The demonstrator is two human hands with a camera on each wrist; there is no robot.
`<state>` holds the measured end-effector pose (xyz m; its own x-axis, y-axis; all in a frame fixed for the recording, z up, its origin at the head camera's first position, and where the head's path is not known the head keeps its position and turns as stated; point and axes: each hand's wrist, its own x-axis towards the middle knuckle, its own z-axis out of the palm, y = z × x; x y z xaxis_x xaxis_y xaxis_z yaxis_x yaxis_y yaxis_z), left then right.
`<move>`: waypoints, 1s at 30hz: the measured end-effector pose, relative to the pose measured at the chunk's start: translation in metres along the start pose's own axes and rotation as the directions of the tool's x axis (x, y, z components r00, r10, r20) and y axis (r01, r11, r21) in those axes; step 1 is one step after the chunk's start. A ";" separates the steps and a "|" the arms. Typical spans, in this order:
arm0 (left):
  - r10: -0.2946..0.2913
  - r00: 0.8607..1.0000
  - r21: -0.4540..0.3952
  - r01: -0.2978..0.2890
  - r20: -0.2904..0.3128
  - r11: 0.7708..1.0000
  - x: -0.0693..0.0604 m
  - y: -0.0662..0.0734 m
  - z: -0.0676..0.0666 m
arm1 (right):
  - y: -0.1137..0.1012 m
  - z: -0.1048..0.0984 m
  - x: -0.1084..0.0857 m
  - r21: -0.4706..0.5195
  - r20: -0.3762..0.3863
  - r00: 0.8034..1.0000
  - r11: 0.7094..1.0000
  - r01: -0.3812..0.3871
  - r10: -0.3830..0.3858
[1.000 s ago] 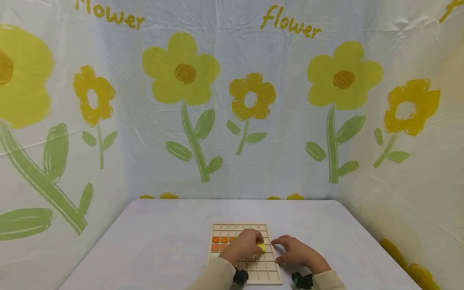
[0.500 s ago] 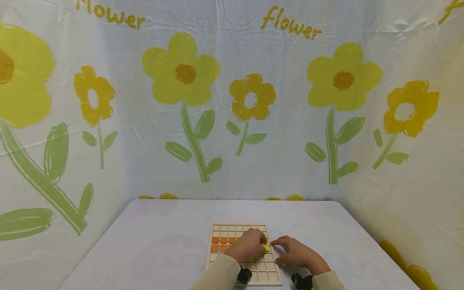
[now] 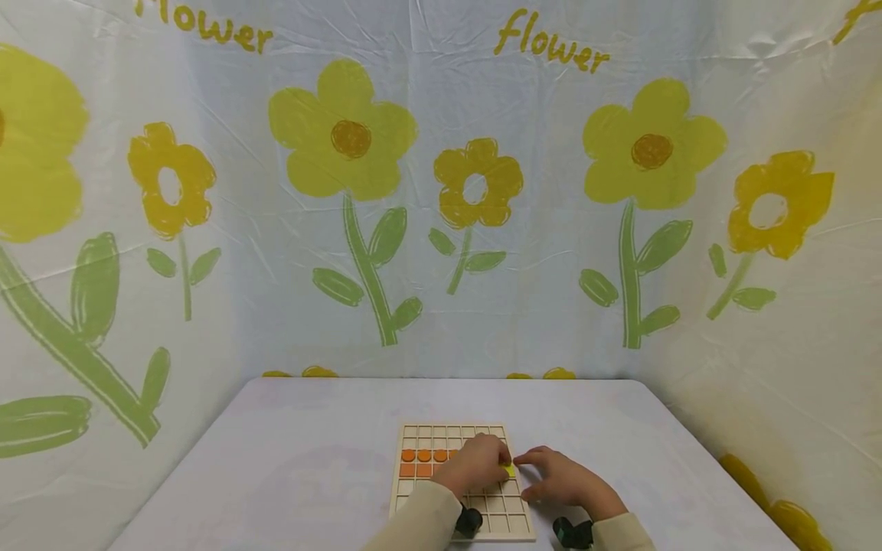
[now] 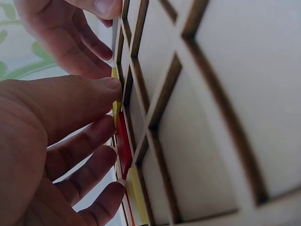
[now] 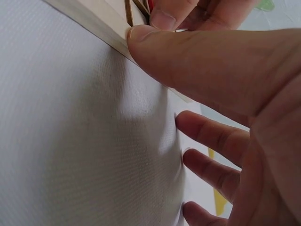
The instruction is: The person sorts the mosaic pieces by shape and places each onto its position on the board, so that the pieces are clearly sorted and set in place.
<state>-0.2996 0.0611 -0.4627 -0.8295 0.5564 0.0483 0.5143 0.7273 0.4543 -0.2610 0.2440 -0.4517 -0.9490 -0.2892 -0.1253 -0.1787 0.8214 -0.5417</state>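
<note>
A wooden grid board (image 3: pixel 496 524) lies on the table, and my left hand (image 3: pixel 475 463) reaches over it. Near the board's right edge that hand holds a small yellow piece (image 3: pixel 510 471) down at a cell. The left wrist view shows its thumb on the yellow piece (image 4: pixel 115 107), beside a red piece (image 4: pixel 123 141) and another yellow piece (image 4: pixel 138 195). My right hand (image 3: pixel 566 482) rests just right of the board with its fingers spread. Its thumb (image 5: pixel 155 49) touches the board's side edge in the right wrist view.
A row of orange discs (image 3: pixel 424 455) sits on the board above a row of orange-red squares (image 3: pixel 408 470); the left hand hides part of both. White cloth covers the table (image 3: pixel 310 459). A flower-printed curtain (image 3: pixel 551 306) stands behind it.
My left hand has slid slightly right with the yellow piece, which now lies closer to the board's right edge. The right hand has barely moved.
</note>
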 end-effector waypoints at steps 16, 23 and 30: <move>-0.003 1.000 -0.008 0.003 -0.011 1.000 -0.008 -0.007 -0.008 | 0.000 0.003 0.004 -0.018 0.001 1.000 1.000 -0.009 0.009; -0.006 0.998 -0.011 0.005 -0.062 1.000 -0.020 -0.011 -0.024 | -0.003 0.002 0.002 -0.042 0.002 1.000 0.999 -0.025 0.025; -0.020 0.994 0.017 0.022 -0.111 1.000 -0.037 -0.023 -0.043 | -0.009 -0.006 -0.002 -0.110 -0.031 0.999 0.994 -0.013 0.010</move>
<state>-0.2906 0.0066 -0.4362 -0.8589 0.4934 0.1376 0.4993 0.7465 0.4398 -0.2592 0.2402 -0.4413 -0.9583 -0.2658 -0.1051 -0.1936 0.8740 -0.4456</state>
